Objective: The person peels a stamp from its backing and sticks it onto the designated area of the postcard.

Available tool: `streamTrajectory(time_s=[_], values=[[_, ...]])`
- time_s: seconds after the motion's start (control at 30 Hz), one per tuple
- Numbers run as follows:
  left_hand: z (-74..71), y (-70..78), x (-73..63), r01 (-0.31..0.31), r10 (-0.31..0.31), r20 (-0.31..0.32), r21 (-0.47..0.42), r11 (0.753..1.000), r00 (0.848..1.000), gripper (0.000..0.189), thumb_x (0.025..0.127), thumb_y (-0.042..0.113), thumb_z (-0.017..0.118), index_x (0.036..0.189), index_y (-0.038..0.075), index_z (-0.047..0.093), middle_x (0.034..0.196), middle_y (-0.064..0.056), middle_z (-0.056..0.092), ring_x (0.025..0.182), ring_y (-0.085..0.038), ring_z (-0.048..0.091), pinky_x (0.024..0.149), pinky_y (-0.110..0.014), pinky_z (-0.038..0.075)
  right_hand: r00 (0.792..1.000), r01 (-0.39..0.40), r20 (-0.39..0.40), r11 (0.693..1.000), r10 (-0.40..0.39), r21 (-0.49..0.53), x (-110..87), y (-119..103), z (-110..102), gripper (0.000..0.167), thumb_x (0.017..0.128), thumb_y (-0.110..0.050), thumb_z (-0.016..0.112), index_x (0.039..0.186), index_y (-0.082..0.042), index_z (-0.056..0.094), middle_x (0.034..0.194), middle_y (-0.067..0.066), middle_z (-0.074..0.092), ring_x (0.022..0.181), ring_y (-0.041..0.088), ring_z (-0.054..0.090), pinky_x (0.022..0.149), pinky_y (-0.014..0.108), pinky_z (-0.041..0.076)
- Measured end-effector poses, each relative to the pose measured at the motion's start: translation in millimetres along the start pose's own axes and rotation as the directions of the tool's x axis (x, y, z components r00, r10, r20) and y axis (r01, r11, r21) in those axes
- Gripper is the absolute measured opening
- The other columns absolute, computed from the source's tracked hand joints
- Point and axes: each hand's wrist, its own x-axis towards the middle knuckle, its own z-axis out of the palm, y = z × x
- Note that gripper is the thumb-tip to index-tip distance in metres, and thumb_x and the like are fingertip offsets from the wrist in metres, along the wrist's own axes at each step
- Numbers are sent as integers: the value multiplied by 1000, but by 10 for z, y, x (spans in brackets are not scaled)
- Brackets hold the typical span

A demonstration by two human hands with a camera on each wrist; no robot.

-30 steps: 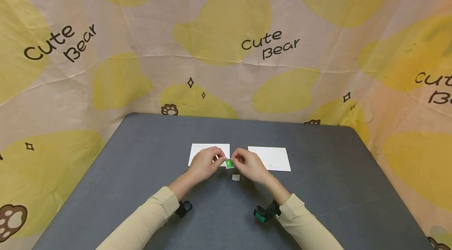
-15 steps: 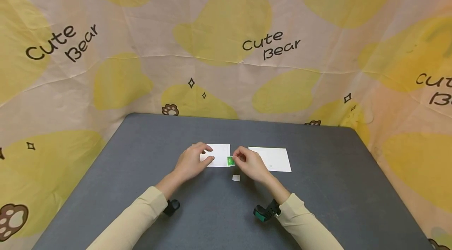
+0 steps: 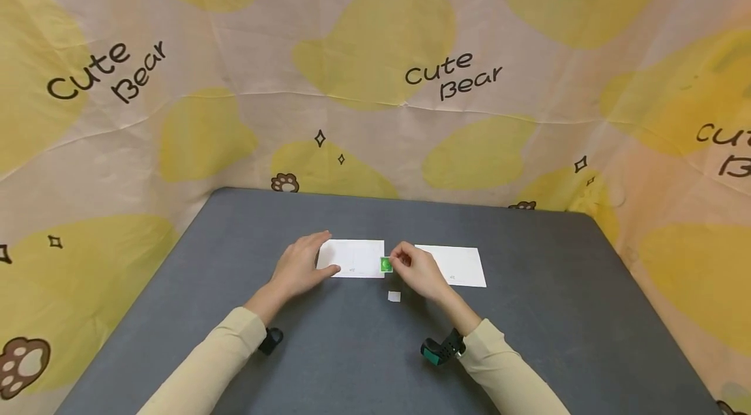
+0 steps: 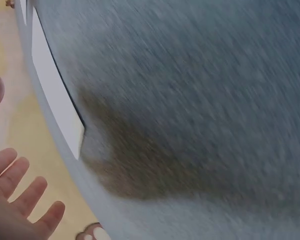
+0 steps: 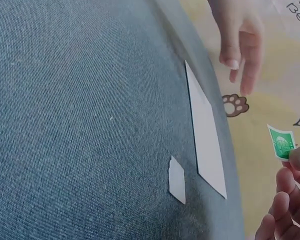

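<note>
My right hand (image 3: 418, 270) pinches a small green stamp (image 3: 385, 264) with a white border between thumb and fingertip. The stamp (image 5: 282, 143) stands out from the fingertips in the right wrist view, above the table. In the head view it overlaps the right end of the left white card (image 3: 360, 258), a flat rectangle with a small printed mark. My left hand (image 3: 302, 265) is at that card's left end, thumb and fingers spread, holding nothing. In the left wrist view its fingers (image 4: 29, 196) show straight and apart.
A second white card (image 3: 463, 265) lies to the right, partly behind my right hand. One small white paper piece (image 3: 394, 296) lies on the grey table (image 3: 352, 350), nearer to me. A patterned cloth (image 3: 375, 76) hangs behind the table.
My left hand has let go of the stamp and moved left, its fingers spreading. My right hand stays nearly in place and keeps the stamp, which is raised slightly.
</note>
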Motion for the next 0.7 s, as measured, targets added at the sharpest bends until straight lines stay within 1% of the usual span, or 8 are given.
streamTrajectory(time_s=[0.13, 0.3, 0.4, 0.53, 0.6, 0.7], values=[[13, -98, 8, 16, -18, 39, 33, 999, 999, 76, 76, 46, 70, 136, 7, 44, 141, -9, 43, 127, -32, 41, 98, -55, 34, 1000, -22, -17, 1000, 22, -3, 3, 35, -1, 5, 86, -13, 61, 80, -14, 61, 66, -6, 52, 60, 8, 45, 54, 20, 35], [35, -161, 29, 14, -20, 89, 63, 998, 996, 85, 74, 49, 70, 140, 5, 38, 145, -11, 37, 130, -34, 36, 101, -57, 30, 998, -55, -24, 998, 54, -10, 4, 93, 12, 5, 85, -13, 62, 80, -14, 62, 65, -6, 51, 60, 8, 44, 54, 20, 34], [55, -178, 39, 12, -23, 137, 80, 997, 990, 89, 74, 51, 69, 141, 4, 35, 147, -12, 33, 132, -36, 32, 103, -59, 25, 998, -64, -28, 998, 63, -14, 4, 119, 22, 5, 85, -13, 62, 80, -14, 62, 65, -6, 51, 60, 9, 44, 54, 20, 34], [91, -190, 54, 17, -37, 203, 99, 995, 978, 89, 76, 55, 65, 142, 4, 33, 149, -12, 30, 134, -37, 29, 104, -61, 22, 997, -66, -33, 998, 66, -17, 6, 138, 31, 5, 85, -13, 62, 80, -14, 61, 65, -6, 51, 60, 8, 44, 55, 21, 35], [105, -194, 63, 23, -47, 224, 109, 994, 973, 89, 76, 56, 64, 143, 5, 33, 150, -10, 29, 135, -36, 28, 104, -60, 21, 997, -69, -34, 998, 68, -11, 8, 142, 32, 5, 85, -13, 62, 80, -14, 61, 65, -6, 51, 60, 8, 44, 54, 21, 35], [118, -196, 78, 29, -56, 233, 118, 993, 971, 88, 77, 56, 63, 143, 6, 33, 149, -10, 29, 135, -37, 28, 103, -61, 21, 997, -72, -36, 997, 72, -6, 15, 151, 34, 5, 85, -13, 62, 80, -14, 61, 65, -5, 52, 60, 8, 44, 54, 21, 35]])
